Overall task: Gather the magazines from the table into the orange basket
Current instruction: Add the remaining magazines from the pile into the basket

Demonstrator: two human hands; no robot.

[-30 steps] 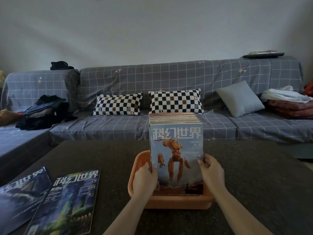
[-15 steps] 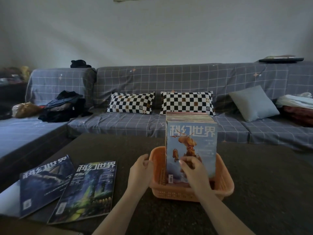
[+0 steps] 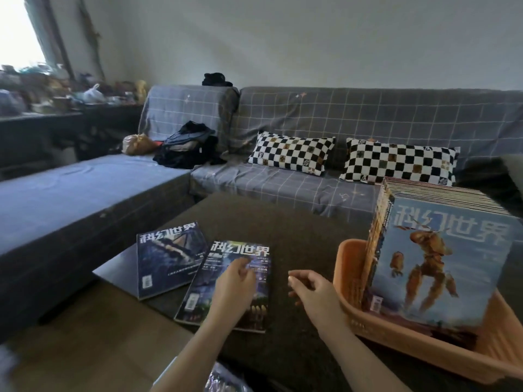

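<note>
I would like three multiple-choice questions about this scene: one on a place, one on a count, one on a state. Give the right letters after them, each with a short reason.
1. Where does the stack of magazines stand?
A. on the sofa
B. upright in the orange basket
C. on the floor

2. How many magazines lie flat on the table?
A. two
B. four
C. none

3. What is the left hand doing?
A. gripping the basket rim
B. lifting a pillow
C. reaching over the nearer flat magazine, holding nothing

Answers:
1 B, the stack rises out of the basket at the right.
2 A, the nearer one and a dark blue magazine beside it.
3 C, its fingers are loosely curled above the cover; the right hand is empty too.
</note>
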